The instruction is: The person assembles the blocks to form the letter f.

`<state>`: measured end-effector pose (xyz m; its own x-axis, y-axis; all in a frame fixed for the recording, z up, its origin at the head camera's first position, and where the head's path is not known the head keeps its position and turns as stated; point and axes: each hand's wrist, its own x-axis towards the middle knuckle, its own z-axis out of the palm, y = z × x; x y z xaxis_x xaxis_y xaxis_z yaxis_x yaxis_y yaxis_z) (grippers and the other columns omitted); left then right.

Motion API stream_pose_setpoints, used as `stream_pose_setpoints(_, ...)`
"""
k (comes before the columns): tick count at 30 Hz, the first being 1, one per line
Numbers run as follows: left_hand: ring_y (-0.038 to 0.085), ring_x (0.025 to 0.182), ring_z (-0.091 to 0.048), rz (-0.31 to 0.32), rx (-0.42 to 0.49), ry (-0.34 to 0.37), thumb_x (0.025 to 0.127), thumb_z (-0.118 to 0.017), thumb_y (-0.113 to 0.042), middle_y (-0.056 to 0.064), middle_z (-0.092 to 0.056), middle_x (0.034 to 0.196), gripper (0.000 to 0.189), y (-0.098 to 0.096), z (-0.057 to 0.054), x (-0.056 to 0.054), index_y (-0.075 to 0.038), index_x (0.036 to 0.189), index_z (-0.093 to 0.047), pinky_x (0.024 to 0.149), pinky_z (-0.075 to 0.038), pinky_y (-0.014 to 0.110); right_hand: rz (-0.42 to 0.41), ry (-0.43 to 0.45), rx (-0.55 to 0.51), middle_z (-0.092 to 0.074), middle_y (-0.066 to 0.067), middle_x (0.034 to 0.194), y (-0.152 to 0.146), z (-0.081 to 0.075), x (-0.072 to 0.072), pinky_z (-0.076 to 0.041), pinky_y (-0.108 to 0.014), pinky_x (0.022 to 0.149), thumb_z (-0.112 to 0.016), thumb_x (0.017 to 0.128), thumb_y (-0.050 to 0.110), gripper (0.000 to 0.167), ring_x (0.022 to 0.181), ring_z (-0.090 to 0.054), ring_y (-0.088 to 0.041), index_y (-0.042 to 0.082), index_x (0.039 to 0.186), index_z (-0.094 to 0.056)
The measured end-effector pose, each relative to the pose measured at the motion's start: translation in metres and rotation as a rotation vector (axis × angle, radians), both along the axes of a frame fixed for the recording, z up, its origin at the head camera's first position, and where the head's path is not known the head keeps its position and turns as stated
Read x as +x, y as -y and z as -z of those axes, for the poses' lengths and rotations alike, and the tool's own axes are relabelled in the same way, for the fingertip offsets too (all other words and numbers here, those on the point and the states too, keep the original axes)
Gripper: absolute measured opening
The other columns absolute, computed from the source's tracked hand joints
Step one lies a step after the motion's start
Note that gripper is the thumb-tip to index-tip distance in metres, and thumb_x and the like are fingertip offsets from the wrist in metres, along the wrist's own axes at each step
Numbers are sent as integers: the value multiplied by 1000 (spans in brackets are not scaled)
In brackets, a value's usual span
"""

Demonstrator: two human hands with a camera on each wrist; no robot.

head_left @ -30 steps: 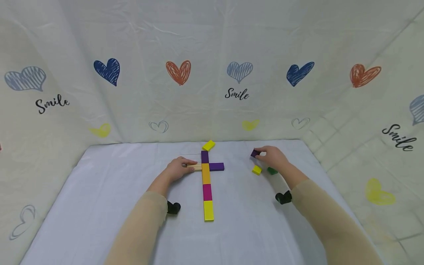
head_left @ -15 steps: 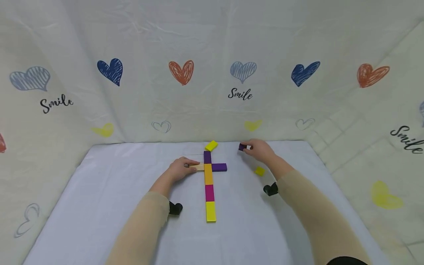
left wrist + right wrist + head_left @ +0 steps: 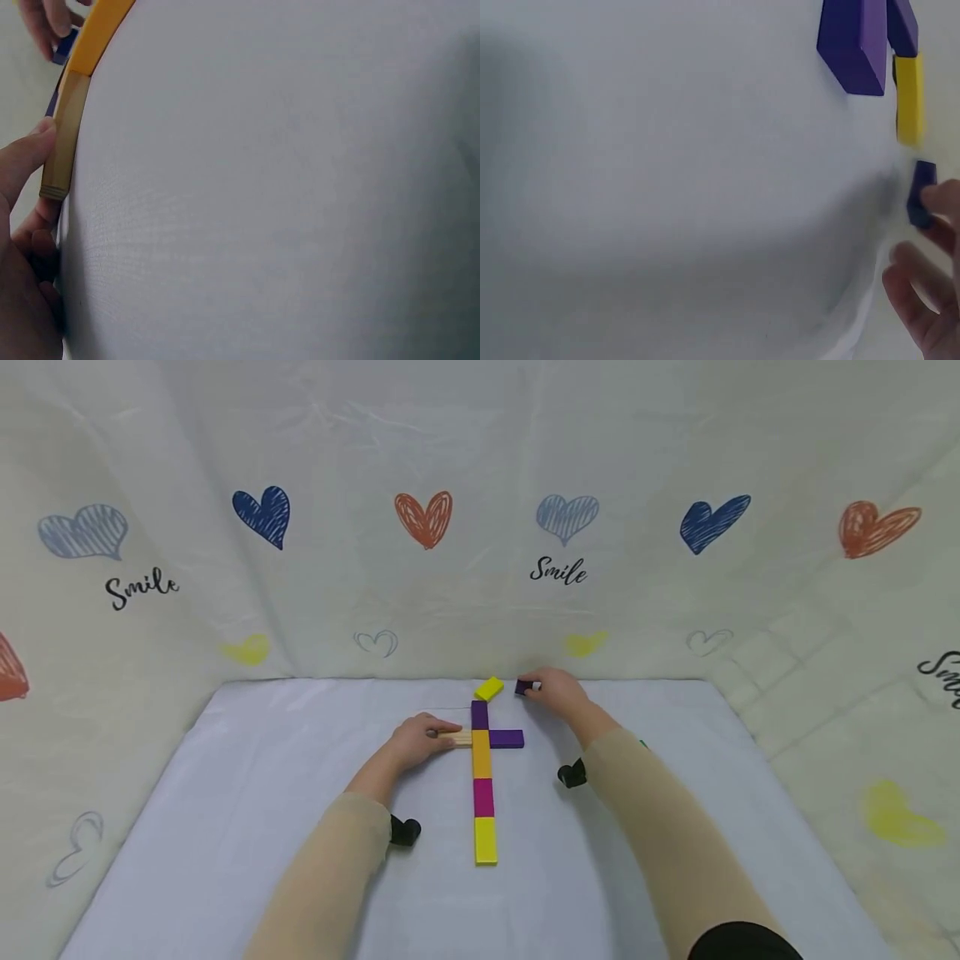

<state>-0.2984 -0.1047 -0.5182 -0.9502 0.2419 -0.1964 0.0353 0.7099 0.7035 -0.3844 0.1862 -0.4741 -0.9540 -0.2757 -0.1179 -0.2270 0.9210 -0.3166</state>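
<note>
Blocks lie end to end on the white cloth. A yellow block point(image 3: 486, 841) is nearest, then a magenta block point(image 3: 483, 797), an orange block point(image 3: 481, 754) and a purple block point(image 3: 479, 715). Another purple block point(image 3: 507, 739) juts right from the orange one's far end. Opposite it, my left hand point(image 3: 414, 741) holds a plain wooden block point(image 3: 65, 135) between thumb and fingers, its end against the orange block. Toward the back, my right hand point(image 3: 561, 692) pinches a dark purple block point(image 3: 922, 193) between thumb and fingertips, just right of a tilted yellow block point(image 3: 489, 689).
The white cloth point(image 3: 300, 827) covers the table up to a pale backdrop point(image 3: 480, 460) printed with hearts and "Smile". A sliver of green point(image 3: 643, 744) shows beside my right sleeve point(image 3: 667, 827). Black pieces stick out from both cuffs.
My right hand has carried the dark purple block left and farther back, close to the tilted yellow block. The right sleeve now covers the loose yellow block. My left hand keeps its hold.
</note>
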Motion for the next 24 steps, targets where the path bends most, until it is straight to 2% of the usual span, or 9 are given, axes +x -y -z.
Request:
stream_pose_setpoints(6, 26, 123, -47, 7, -3, -10, 93, -69, -39, 0, -57, 129, 28, -2, 0, -2, -40, 121, -70, 107, -37, 50, 17, 24, 2, -57, -12, 139, 8, 2, -7, -37, -49, 110, -63, 98, 20, 42, 130, -48, -32, 19, 140, -59)
stream_pose_setpoints(16, 24, 117, -49, 3, -14, -13, 93, -70, -38, -1, -58, 125, 29, -3, 3, -5, -39, 121, -71, 104, -40, 47, 14, -1, 47, -56, -12, 140, 16, 10, -15, -36, -48, 111, -60, 100, 18, 41, 131, -48, -32, 18, 140, -58)
stream_pose_setpoints(24, 24, 118, -48, 0, -16, -11, 93, -69, -38, -1, -58, 125, 29, 0, 4, -5, -39, 122, -71, 103, -41, 47, 53, 35, 3, -54, -12, 142, 23, 12, -17, -35, -48, 112, -58, 101, 18, 38, 133, -46, -32, 18, 139, -59)
